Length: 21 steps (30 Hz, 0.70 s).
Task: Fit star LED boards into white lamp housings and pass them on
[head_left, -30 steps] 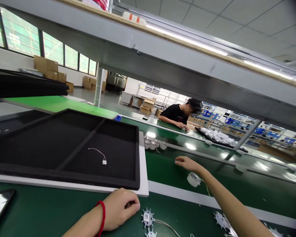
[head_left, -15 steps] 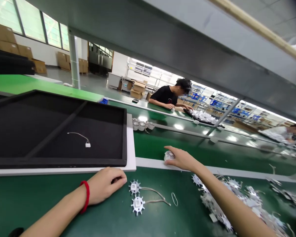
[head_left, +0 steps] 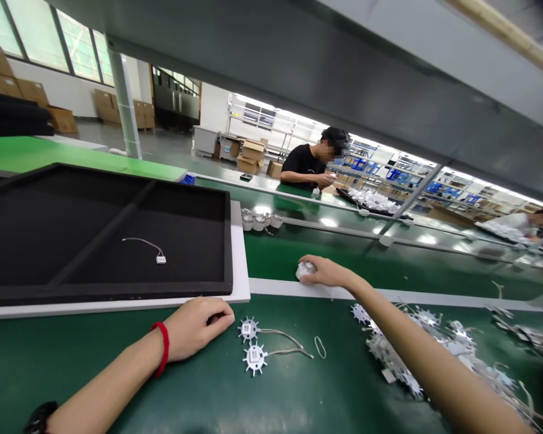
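In the head view, the right hand (head_left: 323,272) reached out over the white strip (head_left: 389,295) beyond the counter (head_left: 95,374), its fingers (head_left: 308,261) curled down on a small white housing (head_left: 302,270), seemingly to grip it from above, though how firmly could not be told. The left hand (head_left: 194,325) rested as a loose fist on the counter just in front of the black tray (head_left: 226,241); whether it held anything could not be told. Right of that fist lay two toothed white discs (head_left: 251,343) with wires, close by, probably for easy reach. Further right sprawled a pile of discs (head_left: 416,355). In the tray lay one wired connector (head_left: 160,259). Beyond the tray, a person in black (head_left: 305,166) worked at another counter.
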### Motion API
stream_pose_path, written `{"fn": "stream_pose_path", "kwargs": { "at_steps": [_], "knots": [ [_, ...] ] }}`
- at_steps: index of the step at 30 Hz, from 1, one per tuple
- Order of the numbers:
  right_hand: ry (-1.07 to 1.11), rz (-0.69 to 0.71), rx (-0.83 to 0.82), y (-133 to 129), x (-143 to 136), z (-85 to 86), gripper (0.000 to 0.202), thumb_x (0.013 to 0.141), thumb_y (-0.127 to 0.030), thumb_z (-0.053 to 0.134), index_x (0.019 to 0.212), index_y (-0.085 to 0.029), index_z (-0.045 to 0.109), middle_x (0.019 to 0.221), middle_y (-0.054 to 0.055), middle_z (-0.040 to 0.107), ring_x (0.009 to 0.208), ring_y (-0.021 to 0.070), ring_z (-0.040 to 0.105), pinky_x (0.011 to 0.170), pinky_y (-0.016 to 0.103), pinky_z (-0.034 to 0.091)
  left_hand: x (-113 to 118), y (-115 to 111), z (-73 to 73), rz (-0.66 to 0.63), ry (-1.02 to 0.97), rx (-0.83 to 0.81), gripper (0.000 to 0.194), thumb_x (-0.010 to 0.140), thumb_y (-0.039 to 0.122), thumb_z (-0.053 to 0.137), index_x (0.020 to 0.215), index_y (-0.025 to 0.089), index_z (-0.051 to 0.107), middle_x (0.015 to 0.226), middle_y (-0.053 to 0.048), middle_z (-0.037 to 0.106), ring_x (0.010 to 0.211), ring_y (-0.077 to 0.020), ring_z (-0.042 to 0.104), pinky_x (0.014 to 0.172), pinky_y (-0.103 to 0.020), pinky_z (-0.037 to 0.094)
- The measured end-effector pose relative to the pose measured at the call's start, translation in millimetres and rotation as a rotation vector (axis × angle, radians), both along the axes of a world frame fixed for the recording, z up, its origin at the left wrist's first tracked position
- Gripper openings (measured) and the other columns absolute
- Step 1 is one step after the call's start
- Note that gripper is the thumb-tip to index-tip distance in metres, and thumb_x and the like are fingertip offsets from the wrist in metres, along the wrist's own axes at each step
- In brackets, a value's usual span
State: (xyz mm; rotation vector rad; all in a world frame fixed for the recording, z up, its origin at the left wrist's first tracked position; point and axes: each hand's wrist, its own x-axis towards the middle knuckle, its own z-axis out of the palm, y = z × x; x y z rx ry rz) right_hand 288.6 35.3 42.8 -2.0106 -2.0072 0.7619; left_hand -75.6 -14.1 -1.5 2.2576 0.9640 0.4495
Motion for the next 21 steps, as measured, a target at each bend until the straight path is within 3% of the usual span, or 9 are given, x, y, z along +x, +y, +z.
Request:
{"fn": "stream_pose_path", "kwargs": {
  "at_steps": [5,10,15,18,21],
  "knots": [
    [0.252,-0.313,0.111,59,4,-0.6,0.034,0.099,-0.035,0.062,0.127,-0.017,0.06,0.124,0.01,0.064,0.102,0.022,0.067,0.086,0.042,0.058,0,-1,3.9,-0.007,0.003,0.022,0.037,0.098,0.042,0.041,0.086,0.02,0.069,0.086,-0.004,0.073,0.078,-0.0202,0.066,0.073,-0.029,0.046],
    [0.427,-0.371,0.206,78,-10,10.9,0.037,0.098,-0.036,0.062,0.131,-0.017,0.058,0.129,0.01,0.061,0.108,0.0241,0.065,0.09,0.045,0.057,-1,-1,2.2,-0.002,0.011,0.03,0.039,0.099,0.043,0.039,0.085,0.02,0.068,0.085,-0.003,0.073,0.077,-0.0198,0.065,0.072,-0.029,0.046],
    [0.374,-0.183,0.114,45,-21,27.4,0.038,0.099,-0.037,0.06,0.132,-0.017,0.057,0.127,0.01,0.063,0.105,0.0231,0.066,0.089,0.044,0.057,0,-1,-0.8,-0.005,0.003,0.016,0.037,0.098,0.042,0.041,0.086,0.021,0.068,0.088,-0.003,0.072,0.08,-0.0207,0.066,0.076,-0.03,0.046],
    [0.261,0.002,0.036,7,-30,31.1,0.039,0.099,-0.038,0.059,0.132,-0.018,0.058,0.122,0.01,0.067,0.102,0.0219,0.068,0.091,0.042,0.056,0,-2,-1.8,-0.005,0.01,0.01,0.038,0.098,0.043,0.04,0.086,0.021,0.068,0.087,-0.004,0.071,0.08,-0.0212,0.065,0.075,-0.031,0.045],
    [0.093,0.15,-0.029,-38,-41,25.4,0.04,0.091,-0.042,0.065,0.127,-0.025,0.066,0.112,0.007,0.074,0.095,0.0243,0.069,0.089,0.038,0.053,-1,-4,-2.7,-0.003,0.021,0.006,0.038,0.099,0.043,0.039,0.088,0.021,0.068,0.088,-0.004,0.07,0.08,-0.0215,0.064,0.074,-0.031,0.045]
  ]
}}
